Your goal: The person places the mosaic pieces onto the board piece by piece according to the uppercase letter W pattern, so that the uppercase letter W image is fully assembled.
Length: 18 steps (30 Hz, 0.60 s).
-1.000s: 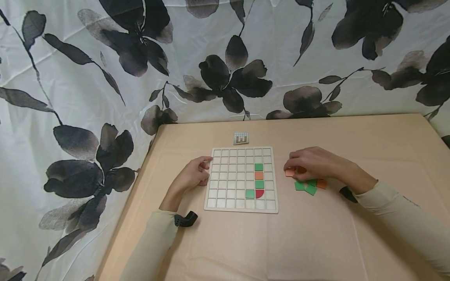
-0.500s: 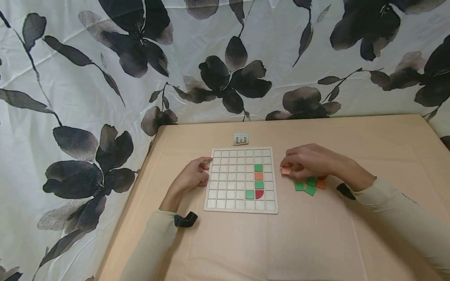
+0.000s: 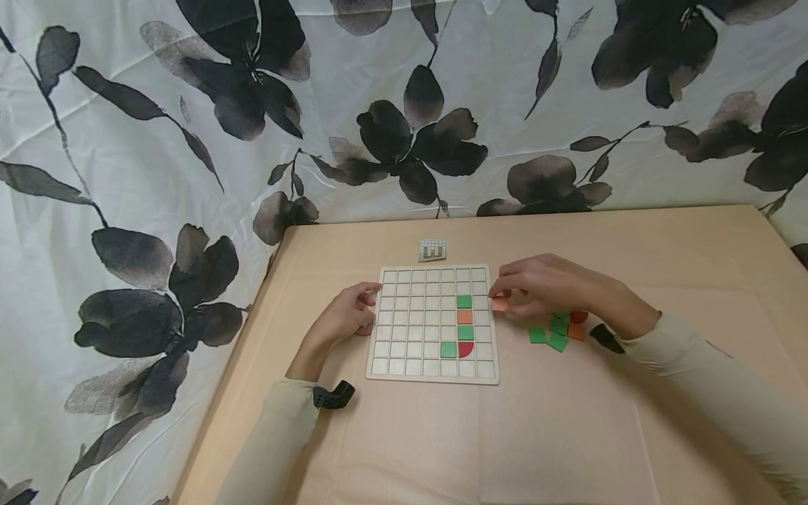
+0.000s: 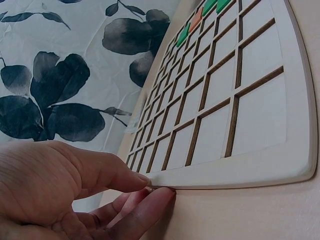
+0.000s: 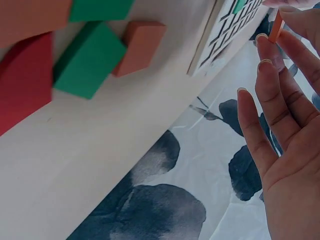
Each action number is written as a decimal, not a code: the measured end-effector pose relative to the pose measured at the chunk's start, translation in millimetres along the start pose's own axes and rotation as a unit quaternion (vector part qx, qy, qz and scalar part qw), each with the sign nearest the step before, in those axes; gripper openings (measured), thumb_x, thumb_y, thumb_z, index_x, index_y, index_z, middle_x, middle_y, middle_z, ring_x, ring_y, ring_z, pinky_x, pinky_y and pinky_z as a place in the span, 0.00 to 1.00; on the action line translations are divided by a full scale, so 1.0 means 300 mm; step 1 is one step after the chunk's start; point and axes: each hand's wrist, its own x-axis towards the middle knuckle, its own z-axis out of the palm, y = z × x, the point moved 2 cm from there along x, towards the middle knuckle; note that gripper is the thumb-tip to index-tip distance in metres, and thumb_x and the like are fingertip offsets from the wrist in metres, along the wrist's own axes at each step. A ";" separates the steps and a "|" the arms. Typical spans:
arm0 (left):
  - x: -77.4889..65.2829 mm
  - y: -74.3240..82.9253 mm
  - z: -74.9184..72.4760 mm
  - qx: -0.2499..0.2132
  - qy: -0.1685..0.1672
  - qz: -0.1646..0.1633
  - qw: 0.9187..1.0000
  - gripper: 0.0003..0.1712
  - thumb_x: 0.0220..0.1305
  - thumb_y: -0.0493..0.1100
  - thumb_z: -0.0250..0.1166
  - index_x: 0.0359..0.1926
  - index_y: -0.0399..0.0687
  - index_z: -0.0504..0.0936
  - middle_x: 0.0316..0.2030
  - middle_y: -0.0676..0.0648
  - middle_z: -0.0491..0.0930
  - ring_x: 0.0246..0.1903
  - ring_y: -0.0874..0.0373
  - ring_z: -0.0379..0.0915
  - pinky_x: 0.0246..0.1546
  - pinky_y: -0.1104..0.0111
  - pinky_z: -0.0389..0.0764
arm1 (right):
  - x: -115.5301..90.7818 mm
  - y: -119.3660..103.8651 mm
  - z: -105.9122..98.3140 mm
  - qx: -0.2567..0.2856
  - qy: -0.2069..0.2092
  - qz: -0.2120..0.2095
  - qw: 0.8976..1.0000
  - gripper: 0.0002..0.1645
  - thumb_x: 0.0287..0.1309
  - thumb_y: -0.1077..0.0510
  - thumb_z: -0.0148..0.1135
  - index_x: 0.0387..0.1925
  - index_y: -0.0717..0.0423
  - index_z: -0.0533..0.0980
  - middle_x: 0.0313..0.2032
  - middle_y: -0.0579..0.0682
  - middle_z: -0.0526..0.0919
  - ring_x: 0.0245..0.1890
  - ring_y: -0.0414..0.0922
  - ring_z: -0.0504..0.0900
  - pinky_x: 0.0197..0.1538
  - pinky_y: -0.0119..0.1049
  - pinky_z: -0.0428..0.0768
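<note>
Orange tile (image 3: pixel 500 304), thin, flat-sided, pinched by right hand (image 3: pixel 548 284).

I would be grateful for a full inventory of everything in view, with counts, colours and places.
Table: 1, tan, centre and lower part of the head view
Grid board: 1, whitish, on the table
Green squares: 3, green, in board cells
Orange square: 1, orange, between two of those
Rounded piece: 1, red, on the board
Held piece: 1, orange, near the board's right edge
Loose pieces: several, partly hidden, green, orange and red, right of the board
Card: 1, whitish with a grid, behind the board
Floral cloth: apparently 1, white with dark flowers, behind and left of the table
Wrist devices: 2, black, at the wrists
Sleeves: 2, cream, on the arms
Left hand: 1, bare, at the board's left edge
Right hand: 1, bare, pinching the held piece
</note>
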 end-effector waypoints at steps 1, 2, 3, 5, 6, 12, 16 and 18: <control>0.001 0.000 0.000 0.000 0.000 0.001 1.000 0.39 0.59 0.22 0.56 0.72 0.47 0.69 0.47 0.41 0.68 0.31 0.55 0.71 0.28 0.65 0.82 | 0.005 -0.004 -0.001 0.002 -0.001 -0.001 1.000 0.14 0.54 0.51 0.73 0.45 0.41 0.86 0.33 0.38 0.80 0.28 0.36 0.73 0.30 0.29 0.69; 0.001 -0.001 0.000 0.001 0.001 0.001 1.000 0.39 0.59 0.22 0.56 0.72 0.47 0.69 0.47 0.41 0.68 0.31 0.55 0.71 0.28 0.65 0.82 | 0.010 -0.007 -0.001 0.003 -0.002 -0.002 1.000 0.14 0.54 0.51 0.73 0.45 0.41 0.86 0.33 0.38 0.79 0.28 0.36 0.73 0.30 0.29 0.69; 0.002 -0.001 0.001 0.001 0.001 0.002 1.000 0.39 0.59 0.22 0.56 0.72 0.47 0.69 0.47 0.41 0.68 0.31 0.55 0.71 0.28 0.65 0.82 | 0.015 -0.010 -0.001 0.003 -0.003 -0.003 1.000 0.14 0.55 0.51 0.73 0.45 0.41 0.86 0.33 0.38 0.79 0.28 0.36 0.73 0.30 0.29 0.69; 0.001 -0.001 0.002 0.002 0.003 0.002 1.000 0.39 0.60 0.22 0.56 0.72 0.47 0.69 0.47 0.41 0.68 0.31 0.55 0.71 0.28 0.65 0.82 | 0.023 -0.017 -0.002 0.004 -0.005 -0.009 1.000 0.13 0.56 0.50 0.72 0.45 0.40 0.86 0.33 0.39 0.79 0.28 0.34 0.71 0.30 0.29 0.68; 0.000 -0.001 0.002 0.002 0.003 0.001 1.000 0.39 0.60 0.22 0.56 0.72 0.48 0.69 0.47 0.41 0.68 0.32 0.55 0.71 0.28 0.65 0.82 | 0.028 -0.019 -0.002 0.006 -0.005 -0.011 1.000 0.13 0.57 0.50 0.72 0.45 0.40 0.86 0.33 0.39 0.79 0.28 0.34 0.71 0.30 0.30 0.68; 0.001 -0.001 0.004 0.002 0.004 -0.001 1.000 0.39 0.60 0.22 0.57 0.72 0.48 0.69 0.47 0.41 0.69 0.31 0.55 0.71 0.28 0.65 0.82 | 0.052 -0.033 -0.001 0.011 -0.006 -0.027 1.000 0.13 0.57 0.49 0.71 0.45 0.39 0.85 0.34 0.37 0.79 0.28 0.34 0.72 0.30 0.29 0.68; 0.002 0.001 0.003 0.003 0.004 -0.001 1.000 0.39 0.60 0.22 0.56 0.72 0.48 0.69 0.47 0.41 0.69 0.31 0.55 0.71 0.28 0.65 0.82 | 0.070 -0.043 -0.002 0.014 -0.012 -0.031 0.999 0.13 0.57 0.49 0.71 0.45 0.41 0.85 0.34 0.37 0.80 0.30 0.36 0.75 0.31 0.29 0.69; 0.001 0.003 0.003 0.003 0.003 0.000 1.000 0.39 0.61 0.22 0.56 0.72 0.48 0.69 0.47 0.41 0.69 0.31 0.55 0.71 0.28 0.65 0.82 | 0.078 -0.047 0.000 0.015 -0.014 -0.036 0.999 0.14 0.57 0.49 0.72 0.45 0.41 0.85 0.34 0.38 0.80 0.30 0.37 0.75 0.31 0.30 0.69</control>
